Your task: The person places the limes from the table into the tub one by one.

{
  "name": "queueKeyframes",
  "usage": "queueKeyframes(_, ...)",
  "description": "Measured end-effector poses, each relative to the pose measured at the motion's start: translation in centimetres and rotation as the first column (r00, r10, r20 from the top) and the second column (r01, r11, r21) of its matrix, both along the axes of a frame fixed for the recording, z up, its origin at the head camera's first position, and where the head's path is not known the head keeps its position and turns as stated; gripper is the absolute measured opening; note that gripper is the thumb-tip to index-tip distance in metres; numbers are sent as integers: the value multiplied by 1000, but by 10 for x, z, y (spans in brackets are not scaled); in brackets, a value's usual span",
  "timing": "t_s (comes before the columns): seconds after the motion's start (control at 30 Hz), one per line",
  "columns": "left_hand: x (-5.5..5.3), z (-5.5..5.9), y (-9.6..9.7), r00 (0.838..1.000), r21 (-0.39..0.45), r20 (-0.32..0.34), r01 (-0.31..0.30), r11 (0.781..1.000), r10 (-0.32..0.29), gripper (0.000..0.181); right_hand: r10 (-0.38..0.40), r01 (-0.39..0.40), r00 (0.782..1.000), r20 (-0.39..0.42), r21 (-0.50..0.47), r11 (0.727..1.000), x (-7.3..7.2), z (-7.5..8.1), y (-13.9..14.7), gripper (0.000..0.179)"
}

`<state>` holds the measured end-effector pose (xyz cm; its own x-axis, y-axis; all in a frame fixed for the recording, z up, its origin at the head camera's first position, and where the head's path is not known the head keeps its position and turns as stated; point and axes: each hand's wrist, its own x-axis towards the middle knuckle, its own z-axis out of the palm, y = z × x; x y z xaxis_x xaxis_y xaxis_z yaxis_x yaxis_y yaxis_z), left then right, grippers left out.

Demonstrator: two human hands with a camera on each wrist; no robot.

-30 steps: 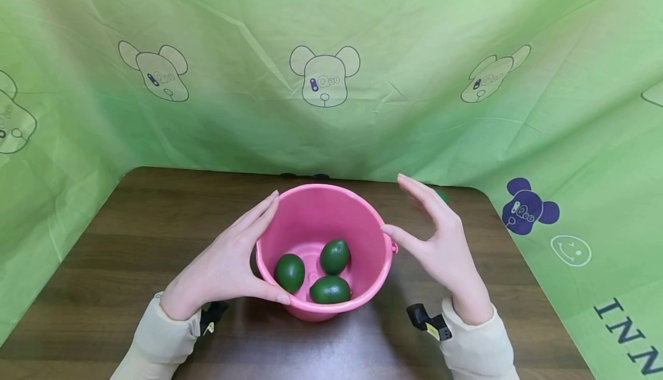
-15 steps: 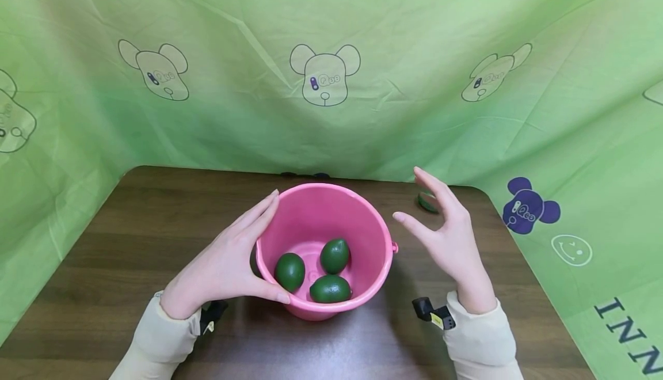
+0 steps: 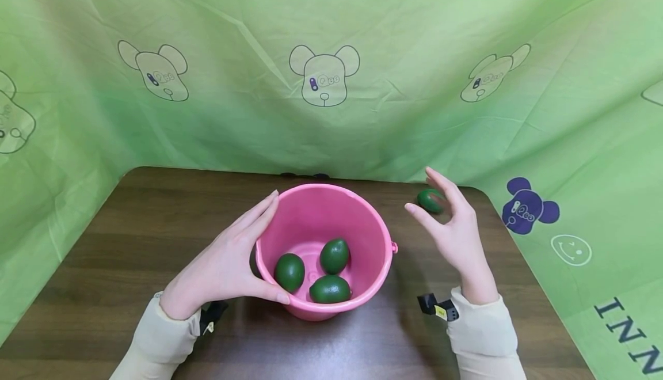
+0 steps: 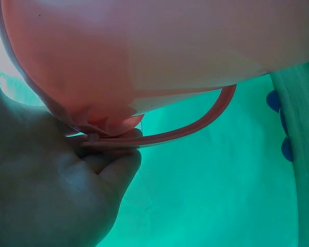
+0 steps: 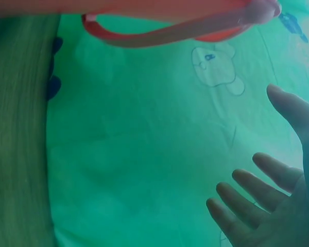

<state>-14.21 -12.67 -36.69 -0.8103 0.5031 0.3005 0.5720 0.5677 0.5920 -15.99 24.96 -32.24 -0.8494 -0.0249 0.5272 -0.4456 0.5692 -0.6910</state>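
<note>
A pink bucket (image 3: pixel 324 213) stands upright on the table with three dark green egg-shaped fruits inside: one at the left (image 3: pixel 289 272), one at the back (image 3: pixel 334 256) and one at the front (image 3: pixel 330 289). My left hand (image 3: pixel 228 262) holds the bucket's left rim, thumb along the front. In the left wrist view its fingers curl by the rim and the bucket's handle (image 4: pixel 195 126). My right hand (image 3: pixel 456 233) is off the bucket to the right, fingers spread and holding nothing. Another green fruit (image 3: pixel 427 200) lies behind its thumb, partly covered by a finger.
The brown wooden table (image 3: pixel 155 224) ends in a rounded back edge against a green cloth (image 3: pixel 233 126) printed with bear heads. The cloth also rises at both sides. A pink handle joint (image 3: pixel 395 247) sticks out from the bucket's right side.
My right hand has moved away from the bucket's right rim, to the right, and the far fruit now shows more. My left hand and the bucket have stayed in place.
</note>
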Motion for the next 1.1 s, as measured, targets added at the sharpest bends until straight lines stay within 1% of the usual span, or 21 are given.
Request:
queueKeyframes(0.2, 0, 0, -1, 1000, -2, 15, -5, 1000, 5, 140, -15, 16, 999, 43, -19, 1000, -5, -4, 7, 66)
queueKeyframes(0.37, 0, 0, -1, 1000, -3, 20, -5, 1000, 5, 140, -14, 16, 998, 54, -31, 999, -12, -10, 15, 66)
queueKeyframes(0.63, 0, 0, -1, 1000, -5, 19, -6, 1000, 6, 140, -58, 60, 992, 109, -18, 998, -36, -37, 46, 71)
queueKeyframes(0.9, 1, 1, -1, 1000, -2, 19, -6, 1000, 6, 140, -91, 90, 984, 151, 16, 996, -43, -42, 58, 71)
queueKeyframes(1.1, 0, 1, -1, 1000, -5, 25, -8, 1000, 8, 140, -128, 120, 978, 163, 60, 991, -49, -46, 65, 69)
